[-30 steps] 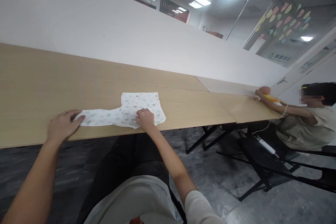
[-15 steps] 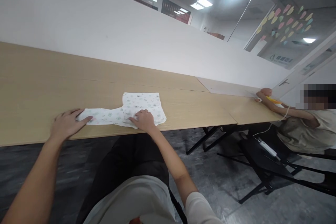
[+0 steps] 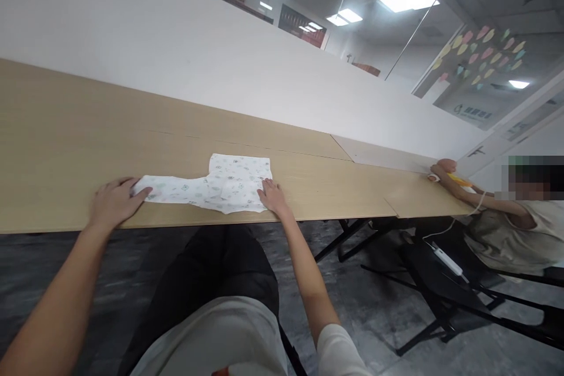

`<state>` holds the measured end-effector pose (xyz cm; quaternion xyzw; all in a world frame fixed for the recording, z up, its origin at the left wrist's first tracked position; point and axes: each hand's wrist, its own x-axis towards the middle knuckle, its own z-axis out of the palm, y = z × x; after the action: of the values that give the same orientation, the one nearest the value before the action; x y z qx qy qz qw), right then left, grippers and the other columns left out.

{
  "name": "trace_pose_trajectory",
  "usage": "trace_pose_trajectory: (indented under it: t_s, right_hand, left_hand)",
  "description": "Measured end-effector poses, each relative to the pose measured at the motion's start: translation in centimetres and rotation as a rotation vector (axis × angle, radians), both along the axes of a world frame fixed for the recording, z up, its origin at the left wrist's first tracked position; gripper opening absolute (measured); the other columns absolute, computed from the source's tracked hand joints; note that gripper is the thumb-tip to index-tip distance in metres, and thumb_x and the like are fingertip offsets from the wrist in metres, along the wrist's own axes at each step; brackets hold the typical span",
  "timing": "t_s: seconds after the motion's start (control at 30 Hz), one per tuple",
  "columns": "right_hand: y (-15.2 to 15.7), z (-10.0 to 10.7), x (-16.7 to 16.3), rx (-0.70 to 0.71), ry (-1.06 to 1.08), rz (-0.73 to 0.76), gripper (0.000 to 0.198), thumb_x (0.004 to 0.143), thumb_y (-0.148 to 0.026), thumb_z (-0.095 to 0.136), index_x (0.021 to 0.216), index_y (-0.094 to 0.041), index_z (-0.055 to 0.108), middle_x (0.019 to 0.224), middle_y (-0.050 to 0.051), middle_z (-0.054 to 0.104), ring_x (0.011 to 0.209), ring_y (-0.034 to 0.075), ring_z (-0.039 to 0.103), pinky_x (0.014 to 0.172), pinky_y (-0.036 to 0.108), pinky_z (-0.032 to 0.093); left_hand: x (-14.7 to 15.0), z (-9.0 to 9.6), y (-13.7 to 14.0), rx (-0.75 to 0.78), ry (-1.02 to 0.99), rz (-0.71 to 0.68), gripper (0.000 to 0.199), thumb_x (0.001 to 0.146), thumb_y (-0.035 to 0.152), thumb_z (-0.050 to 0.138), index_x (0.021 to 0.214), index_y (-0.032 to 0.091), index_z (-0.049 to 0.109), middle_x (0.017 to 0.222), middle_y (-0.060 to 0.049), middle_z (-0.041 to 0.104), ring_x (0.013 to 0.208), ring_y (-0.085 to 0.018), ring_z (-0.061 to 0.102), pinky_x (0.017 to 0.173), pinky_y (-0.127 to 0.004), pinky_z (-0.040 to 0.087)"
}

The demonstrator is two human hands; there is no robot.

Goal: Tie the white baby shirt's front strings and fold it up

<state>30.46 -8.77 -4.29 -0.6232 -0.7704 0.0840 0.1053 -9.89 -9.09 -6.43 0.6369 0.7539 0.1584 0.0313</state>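
Note:
A small white printed garment (image 3: 240, 179) lies flat on the table, with a long narrow sleeve-like part (image 3: 176, 190) stretched to the left. My left hand (image 3: 115, 201) rests at the far left end of that narrow part, thumb on the cloth and fingers laid out flat. At the opposite side, my right hand (image 3: 273, 195) lies with its fingers extended on the garment's right edge, covering a little of the cloth. Neither hand lifts the fabric.
The light wood table (image 3: 88, 129) runs along a white wall (image 3: 176, 64). To the right sits another person (image 3: 511, 235), whose hands are at a doll (image 3: 447, 165). A black folding chair (image 3: 440, 276) with a white power strip (image 3: 449, 263) stands near that person.
My right hand has moved from the garment's lower middle to its right edge. The wide part now looks smoother. My left hand stays at the narrow end.

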Motion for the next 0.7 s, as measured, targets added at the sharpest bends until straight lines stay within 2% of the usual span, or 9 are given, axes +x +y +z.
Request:
trace_pose_trajectory:
  t_s: [0.2, 0.4, 0.53, 0.63, 0.7]
  right_hand:
    - [0.3, -0.9, 0.3, 0.040, 0.025, -0.004, 0.052, 0.105, -0.032, 0.036, 0.151, -0.008, 0.042, 0.160, 0.019, 0.035, 0.152, 0.027, 0.028, 0.123, 0.048, 0.022]
    - [0.4, -1.8, 0.3, 0.099, 0.064, -0.028, 0.049, 0.103, -0.032, 0.043, 0.147, -0.010, 0.049, 0.157, 0.018, 0.041, 0.150, 0.028, 0.034, 0.122, 0.047, 0.024]
    - [0.3, -1.9, 0.3, 0.147, 0.090, -0.039, 0.047, 0.102, -0.033, 0.049, 0.142, -0.011, 0.054, 0.155, 0.020, 0.044, 0.148, 0.028, 0.037, 0.121, 0.046, 0.026]
    - [0.2, -1.9, 0.4, 0.211, 0.111, -0.063, 0.045, 0.101, -0.034, 0.051, 0.139, -0.011, 0.057, 0.154, 0.021, 0.045, 0.147, 0.029, 0.037, 0.121, 0.047, 0.025]
    - [0.2, -1.9, 0.4, 0.261, 0.123, -0.078, 0.042, 0.101, -0.032, 0.051, 0.137, -0.012, 0.058, 0.152, 0.020, 0.047, 0.146, 0.028, 0.038, 0.120, 0.048, 0.024]
  left_hand:
    - [0.5, 0.4, -0.1, 0.006, 0.002, 0.008, 0.075, 0.094, 0.055, 0.028, 0.141, 0.003, 0.053, 0.148, -0.022, 0.050, 0.129, -0.039, 0.048, 0.110, -0.050, 0.036]
    - [0.4, 0.3, 0.0, 0.011, -0.083, 0.007, 0.061, 0.093, 0.050, 0.036, 0.133, 0.009, 0.059, 0.141, -0.018, 0.058, 0.126, -0.034, 0.051, 0.110, -0.053, 0.036]
    - [1.4, 1.3, 0.2, 0.090, -0.392, 0.056, 0.055, 0.085, 0.045, 0.055, 0.127, 0.010, 0.061, 0.127, -0.014, 0.067, 0.112, -0.025, 0.060, 0.105, -0.043, 0.044]
    - [3.7, 3.3, 0.6, 0.300, -0.650, 0.152, 0.062, 0.077, 0.043, 0.067, 0.128, 0.010, 0.061, 0.126, -0.013, 0.066, 0.103, -0.022, 0.062, 0.097, -0.038, 0.049]
    - [6.2, 5.0, 1.0, 0.416, -0.766, 0.158, 0.066, 0.074, 0.039, 0.070, 0.132, 0.010, 0.058, 0.120, -0.013, 0.067, 0.094, -0.020, 0.062, 0.088, -0.036, 0.053]
